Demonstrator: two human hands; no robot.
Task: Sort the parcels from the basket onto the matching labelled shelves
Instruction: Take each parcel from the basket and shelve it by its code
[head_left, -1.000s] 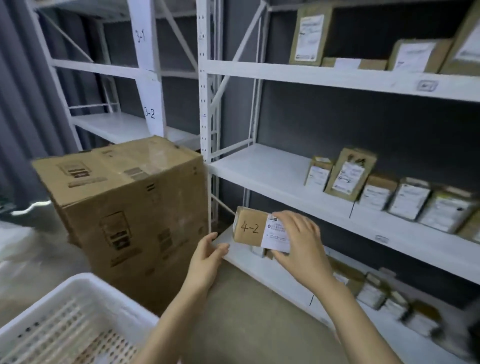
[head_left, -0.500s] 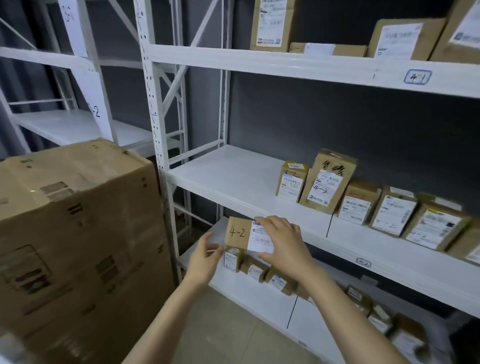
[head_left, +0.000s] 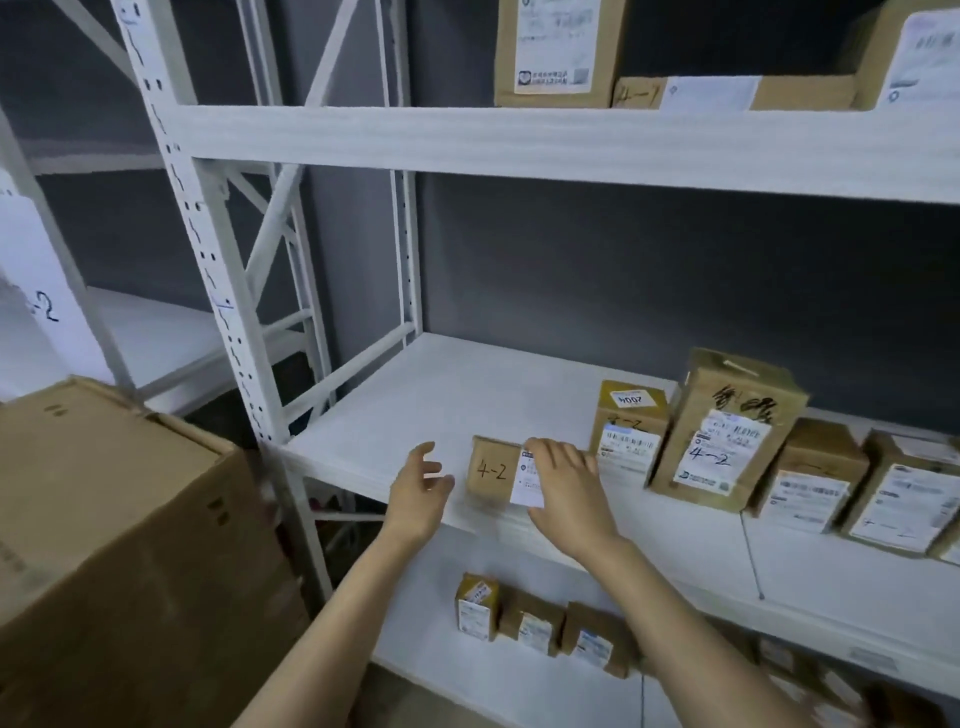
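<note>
The right hand (head_left: 563, 488) grips the 4-2 parcel (head_left: 491, 470), nearly set on the middle shelf (head_left: 441, 405) left of the shelved parcels (head_left: 727, 441); the left hand (head_left: 418, 493) hovers empty, fingers loose.

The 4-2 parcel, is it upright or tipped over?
Upright: the 4-2 parcel shows its handwritten face level toward the camera, right hand gripping its top, over the middle shelf. Whether its base touches, cannot tell.

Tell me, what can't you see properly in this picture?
Head view:
- Parcel marked 4-2: its right half is hidden under the right hand.
- Printed labels on the row of parcels: too small to read.
- Big carton: cut off by the left edge.
- Basket: out of frame.
</note>
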